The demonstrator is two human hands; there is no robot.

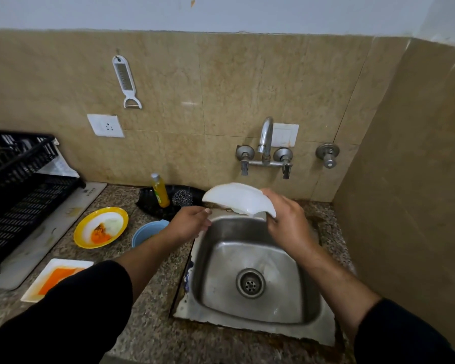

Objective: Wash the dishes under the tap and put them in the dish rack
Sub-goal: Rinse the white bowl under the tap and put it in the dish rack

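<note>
A white dish [237,197] is tilted above the back of the steel sink [255,311], below the tap [265,139]. My right hand [286,219] grips its right edge. My left hand [192,223] is at the dish's lower left edge; whether it grips the dish is hard to tell. No water stream is visible. The black dish rack [16,185] stands at the far left on a white mat. On the counter lie a yellow-rimmed plate [101,227] with orange residue, a blue bowl [149,231] and a white square plate [55,278] smeared orange.
A yellow soap bottle [160,190] and a steel scrubber [182,198] sit on a black tray behind the sink. A grater [126,81] hangs on the tiled wall. A side wall stands close on the right.
</note>
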